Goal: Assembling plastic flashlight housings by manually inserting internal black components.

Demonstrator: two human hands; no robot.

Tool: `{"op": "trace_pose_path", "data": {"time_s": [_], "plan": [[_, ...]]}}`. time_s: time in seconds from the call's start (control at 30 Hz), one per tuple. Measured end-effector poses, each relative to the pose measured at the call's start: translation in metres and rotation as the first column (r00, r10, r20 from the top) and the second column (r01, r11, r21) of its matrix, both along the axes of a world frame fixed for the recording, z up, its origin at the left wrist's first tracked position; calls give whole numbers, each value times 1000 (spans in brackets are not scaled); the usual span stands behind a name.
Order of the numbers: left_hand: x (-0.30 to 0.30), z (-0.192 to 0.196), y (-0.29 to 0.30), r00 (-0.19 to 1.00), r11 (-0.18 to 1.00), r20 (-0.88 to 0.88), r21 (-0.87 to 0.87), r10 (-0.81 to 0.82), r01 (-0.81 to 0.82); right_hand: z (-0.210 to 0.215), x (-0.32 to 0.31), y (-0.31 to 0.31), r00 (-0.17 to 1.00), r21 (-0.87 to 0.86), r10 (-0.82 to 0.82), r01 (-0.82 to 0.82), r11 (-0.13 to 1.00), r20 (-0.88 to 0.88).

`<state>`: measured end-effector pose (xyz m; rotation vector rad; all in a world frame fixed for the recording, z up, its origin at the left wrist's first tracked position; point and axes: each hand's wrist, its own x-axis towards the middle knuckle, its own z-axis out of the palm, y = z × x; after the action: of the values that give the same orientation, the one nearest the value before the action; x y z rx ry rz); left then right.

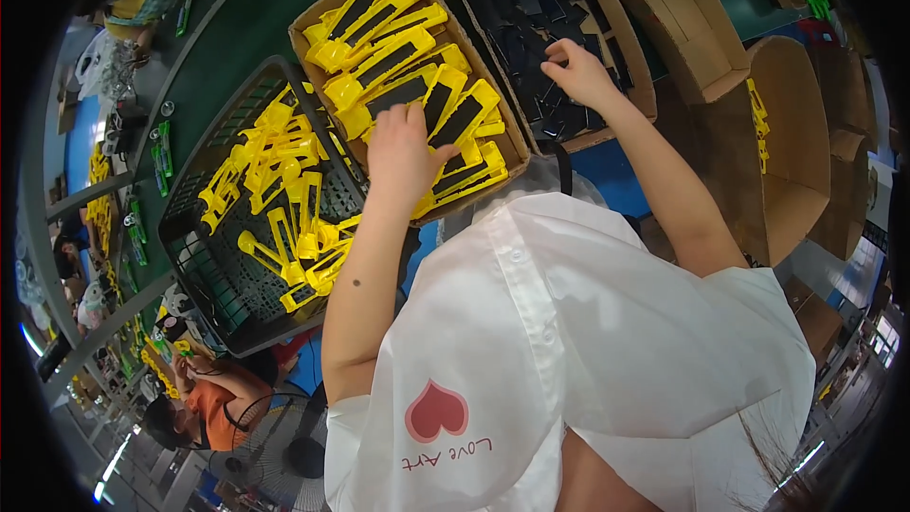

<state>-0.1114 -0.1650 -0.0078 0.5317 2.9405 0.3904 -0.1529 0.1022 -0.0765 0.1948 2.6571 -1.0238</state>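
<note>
My left hand (403, 154) lies over yellow plastic frames (379, 62) with black panels set in them, heaped in a cardboard box (517, 147). Its fingertips touch one frame, and the thumb stands apart from the fingers. To the right, my right hand (580, 74) hovers above a second box of loose black panels (531, 9). Its fingers are loosely bent with a gap between them, and I see nothing in them. Left of the first box, a dark plastic basket (204, 270) holds more yellow frames (275, 156), these without black panels.
A cardboard box (668, 5) stands at the far right, beside a large carton (796, 152) with a yellow piece (758, 123) at it. Green parts (161, 156) lie along the green work surface (223, 38). A person in orange (218, 412) sits at lower left near a fan (289, 455).
</note>
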Motion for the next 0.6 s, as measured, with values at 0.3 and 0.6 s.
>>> {"op": "trace_pose_path", "data": {"time_s": [0.3,0.6], "plan": [[-17,-15,-30,977,978,-118,88,-179,190,-40,-7,12,996,241,20,3,971,-92],[-9,-24,-14,942,972,-314,231,116,-43,-40,-12,21,999,215,-21,28,976,-35]]}}
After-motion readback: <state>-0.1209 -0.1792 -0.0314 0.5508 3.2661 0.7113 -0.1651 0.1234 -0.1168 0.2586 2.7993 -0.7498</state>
